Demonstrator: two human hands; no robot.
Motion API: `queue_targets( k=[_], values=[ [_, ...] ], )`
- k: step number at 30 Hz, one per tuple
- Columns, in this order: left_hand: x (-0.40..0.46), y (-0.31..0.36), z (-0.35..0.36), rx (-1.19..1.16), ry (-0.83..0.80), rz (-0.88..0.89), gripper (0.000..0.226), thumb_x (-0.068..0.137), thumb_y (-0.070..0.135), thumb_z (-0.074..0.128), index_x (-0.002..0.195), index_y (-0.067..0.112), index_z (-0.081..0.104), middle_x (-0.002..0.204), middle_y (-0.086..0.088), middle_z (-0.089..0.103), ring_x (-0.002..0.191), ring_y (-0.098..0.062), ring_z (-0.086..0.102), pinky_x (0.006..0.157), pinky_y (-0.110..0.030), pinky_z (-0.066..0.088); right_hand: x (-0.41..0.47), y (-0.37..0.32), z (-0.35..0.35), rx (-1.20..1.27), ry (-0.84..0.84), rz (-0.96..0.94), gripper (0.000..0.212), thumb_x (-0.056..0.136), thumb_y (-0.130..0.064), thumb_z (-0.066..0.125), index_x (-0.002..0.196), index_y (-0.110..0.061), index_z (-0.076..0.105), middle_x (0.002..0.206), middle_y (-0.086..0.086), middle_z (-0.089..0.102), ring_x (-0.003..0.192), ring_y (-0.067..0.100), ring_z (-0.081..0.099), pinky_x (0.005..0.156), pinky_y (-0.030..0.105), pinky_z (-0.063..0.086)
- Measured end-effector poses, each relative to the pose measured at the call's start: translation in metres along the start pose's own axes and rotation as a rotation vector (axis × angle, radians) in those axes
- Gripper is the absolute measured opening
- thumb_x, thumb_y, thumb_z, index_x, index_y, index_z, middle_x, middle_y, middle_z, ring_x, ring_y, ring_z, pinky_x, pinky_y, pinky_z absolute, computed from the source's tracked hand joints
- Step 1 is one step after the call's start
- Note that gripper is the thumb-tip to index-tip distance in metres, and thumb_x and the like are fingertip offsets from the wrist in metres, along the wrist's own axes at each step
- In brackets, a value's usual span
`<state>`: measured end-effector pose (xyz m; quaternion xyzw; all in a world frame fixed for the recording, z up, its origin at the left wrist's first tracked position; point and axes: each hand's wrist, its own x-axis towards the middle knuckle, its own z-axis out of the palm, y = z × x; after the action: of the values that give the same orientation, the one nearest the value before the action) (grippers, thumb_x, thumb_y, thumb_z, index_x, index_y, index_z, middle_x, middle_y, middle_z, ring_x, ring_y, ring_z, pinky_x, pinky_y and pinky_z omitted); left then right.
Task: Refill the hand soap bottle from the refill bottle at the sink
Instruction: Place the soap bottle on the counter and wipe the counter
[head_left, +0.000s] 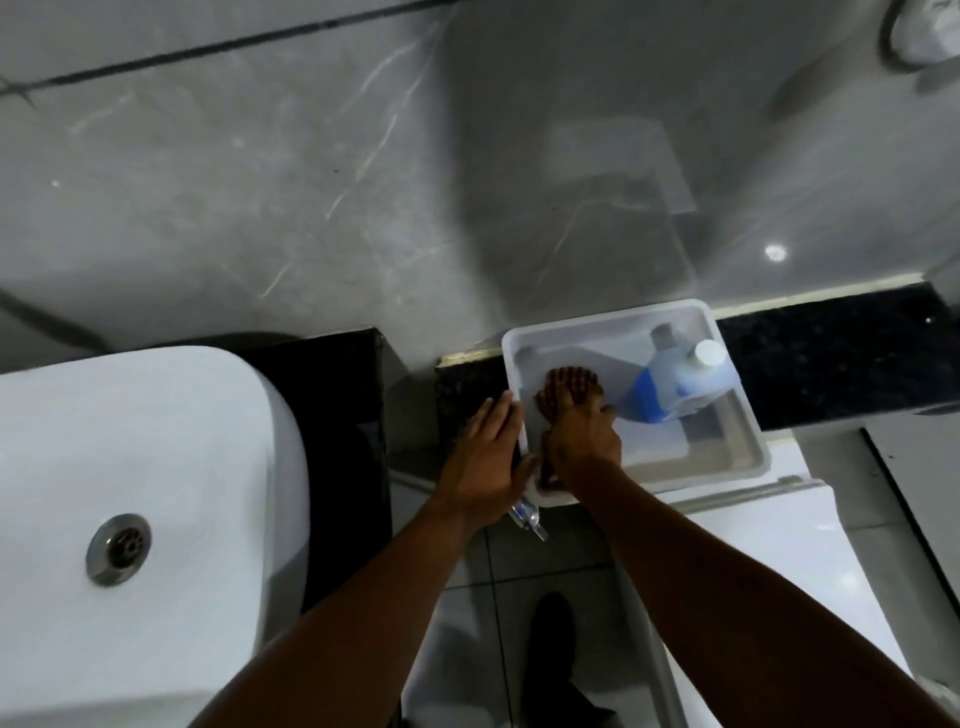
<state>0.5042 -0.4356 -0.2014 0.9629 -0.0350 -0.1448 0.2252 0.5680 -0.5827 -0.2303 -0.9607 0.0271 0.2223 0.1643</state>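
A white plastic bin (737, 415) stands on the black ledge. Inside it, at the right, leans the refill bottle (670, 389), holding blue liquid and closed with a white cap. My right hand (582, 436) reaches into the bin's front left corner and is wrapped around a clear hand soap bottle (569, 387); my fingers show through it. My left hand (491, 452) lies flat against the bin's left wall, fingers straight. A clear pump piece (530, 519) pokes out below its thumb; I cannot tell if the hand grips it.
A white basin (156, 467) with a metal drain (118, 548) fills the left. The black stone ledge (831, 358) runs along a grey marble wall. A white toilet tank lid (779, 545) sits under the bin. Tiled floor and a dark shoe (553, 639) lie below.
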Motion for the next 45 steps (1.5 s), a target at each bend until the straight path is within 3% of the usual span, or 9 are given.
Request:
queue_targets(
  k=[9, 15, 18, 25, 27, 32, 36, 41, 45],
  values=[
    [-0.048, 0.022, -0.046, 0.062, 0.009, 0.002, 0.077, 0.101, 0.059, 0.035, 0.159, 0.019, 0.005, 0.170, -0.002, -0.001, 0.156, -0.022, -0.001, 0.124, -0.039, 0.006, -0.052, -0.006, -0.061, 0.225, 0.089, -0.075, 0.057, 0.087, -0.026, 0.063, 0.140, -0.029, 0.041, 0.138, 0.011, 0.038, 0.119, 0.036, 0.054, 0.098, 0.048, 0.052],
    [-0.162, 0.035, -0.070, 0.031, 0.077, 0.102, 0.074, 0.099, 0.041, 0.049, 0.158, 0.011, 0.016, 0.169, -0.009, 0.011, 0.156, -0.027, 0.007, 0.125, -0.036, 0.012, -0.190, -0.027, -0.080, 0.259, 0.086, -0.247, 0.063, 0.091, -0.026, 0.057, 0.149, -0.028, 0.034, 0.145, 0.011, 0.043, 0.126, 0.030, 0.051, 0.107, 0.034, 0.041],
    [-0.232, 0.028, -0.069, 0.014, 0.068, 0.159, 0.074, 0.099, 0.040, 0.051, 0.157, 0.007, 0.020, 0.168, -0.013, 0.015, 0.156, -0.031, 0.011, 0.127, -0.038, 0.015, -0.264, -0.038, -0.064, 0.335, 0.130, -0.214, 0.065, 0.089, -0.032, 0.064, 0.148, -0.026, 0.037, 0.134, 0.014, 0.048, 0.117, 0.032, 0.057, 0.100, 0.028, 0.042],
    [-0.409, -0.077, -0.039, 0.045, 0.148, 0.019, 0.065, 0.098, 0.037, 0.048, 0.157, 0.025, 0.026, 0.165, -0.010, 0.025, 0.154, -0.030, 0.019, 0.123, -0.037, 0.023, -0.393, -0.094, 0.035, 0.613, 0.057, -0.324, 0.073, 0.080, 0.000, 0.061, 0.147, -0.024, 0.041, 0.139, 0.017, 0.044, 0.124, 0.029, 0.055, 0.115, 0.034, 0.036],
    [-0.442, -0.115, -0.040, 0.066, 0.165, -0.116, 0.064, 0.098, 0.041, 0.047, 0.157, 0.028, 0.026, 0.165, -0.010, 0.025, 0.154, -0.031, 0.019, 0.124, -0.038, 0.024, -0.411, -0.113, 0.064, 0.527, 0.083, -0.312, 0.073, 0.079, -0.007, 0.062, 0.147, -0.024, 0.042, 0.135, 0.014, 0.041, 0.120, 0.030, 0.055, 0.109, 0.025, 0.038],
    [-0.471, -0.170, -0.054, 0.134, 0.128, -0.295, 0.063, 0.101, 0.050, 0.041, 0.158, 0.027, 0.025, 0.168, -0.013, 0.015, 0.156, -0.031, 0.010, 0.126, -0.039, 0.013, -0.430, -0.135, 0.125, -0.049, 0.210, -0.219, 0.070, 0.092, -0.033, 0.043, 0.156, -0.018, 0.016, 0.162, 0.014, 0.016, 0.136, 0.040, 0.032, 0.111, 0.049, 0.030],
    [-0.476, -0.178, -0.047, 0.183, 0.111, -0.286, 0.062, 0.104, 0.052, 0.032, 0.159, 0.028, 0.017, 0.169, -0.011, 0.007, 0.157, -0.029, 0.003, 0.127, -0.040, 0.005, -0.413, -0.123, 0.143, -0.091, 0.255, -0.314, 0.068, 0.095, -0.029, 0.029, 0.156, -0.006, 0.006, 0.165, 0.016, 0.003, 0.152, 0.036, 0.003, 0.123, 0.048, 0.012],
    [-0.474, -0.189, -0.037, 0.195, 0.217, -0.246, 0.061, 0.100, 0.053, 0.038, 0.155, 0.027, 0.033, 0.165, -0.013, 0.026, 0.154, -0.032, 0.020, 0.124, -0.046, 0.018, -0.377, -0.186, 0.144, -0.050, 0.257, -0.303, 0.062, 0.100, -0.026, 0.026, 0.156, -0.007, 0.008, 0.165, 0.018, 0.002, 0.152, 0.034, -0.007, 0.124, 0.049, 0.003],
    [-0.480, -0.192, -0.033, 0.191, 0.259, -0.214, 0.061, 0.101, 0.056, 0.034, 0.155, 0.029, 0.032, 0.165, -0.011, 0.026, 0.154, -0.030, 0.018, 0.123, -0.046, 0.022, -0.410, -0.168, 0.164, -0.219, 0.203, -0.509, 0.067, 0.100, -0.032, 0.027, 0.156, -0.013, -0.005, 0.165, 0.013, -0.009, 0.152, 0.028, -0.014, 0.124, 0.049, 0.006]
  ],
)
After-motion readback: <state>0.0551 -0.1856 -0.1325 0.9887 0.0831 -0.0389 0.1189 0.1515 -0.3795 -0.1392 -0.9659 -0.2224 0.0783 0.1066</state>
